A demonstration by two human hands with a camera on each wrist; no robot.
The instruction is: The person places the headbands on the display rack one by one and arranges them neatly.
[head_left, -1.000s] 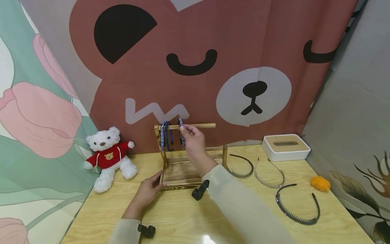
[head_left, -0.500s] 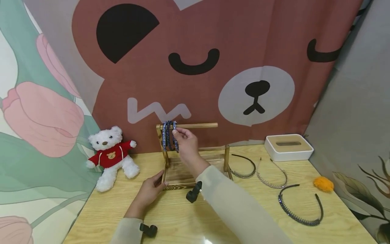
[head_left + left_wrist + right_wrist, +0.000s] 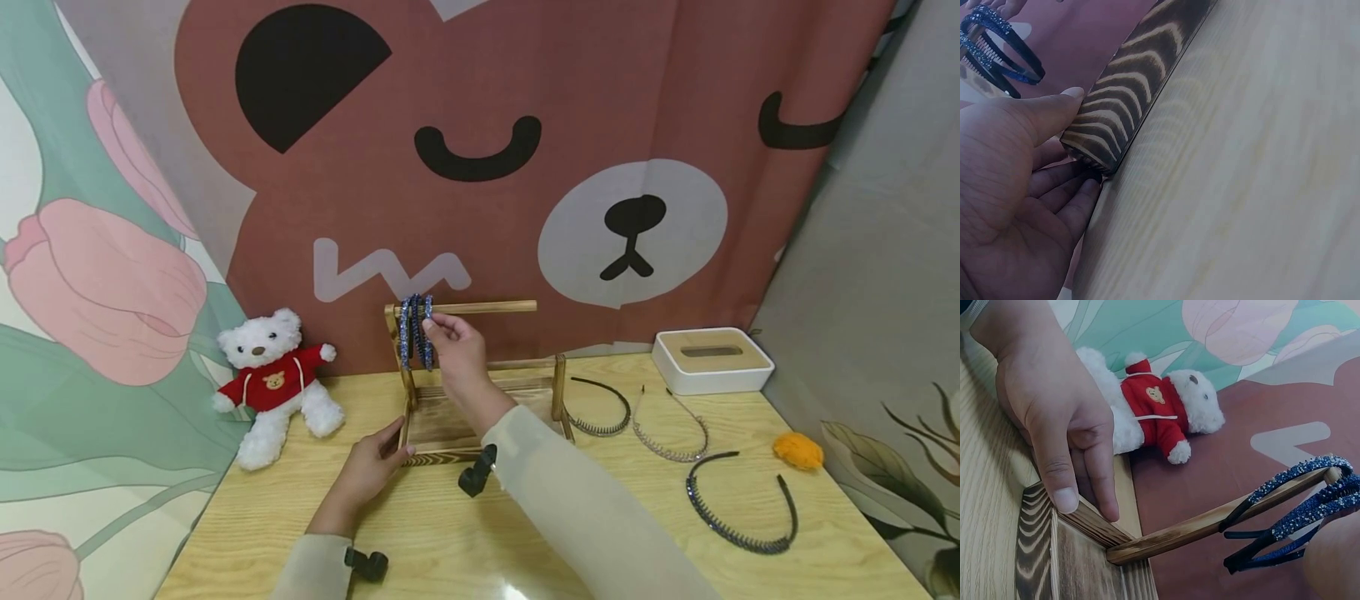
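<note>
On the top bar [image 3: 495, 308] of a wooden rack [image 3: 446, 421], glittery blue headbands [image 3: 417, 329] hang bunched close to the upright post [image 3: 409, 393]. The person's right hand [image 3: 463, 358] pinches the outermost band [image 3: 429, 304] between thumb and fingers. Below, the left hand [image 3: 366, 473] grasps the near left corner of the rack's base, fingers tucked round its end. Just right of the rack, a black headband [image 3: 606, 432] lies on the pale wood table [image 3: 450, 533]; beside it lies a paler headband [image 3: 672, 455], and nearer the person a bigger dark headband [image 3: 738, 536] with comb teeth. Farther right I see a fluffy orange object [image 3: 798, 452] and, toward the back, a white box [image 3: 712, 379] with a wood-coloured top. Over on the left sits a white teddy bear [image 3: 273, 381] in red, before a curtain [image 3: 465, 225] printed with a big bear face.
</note>
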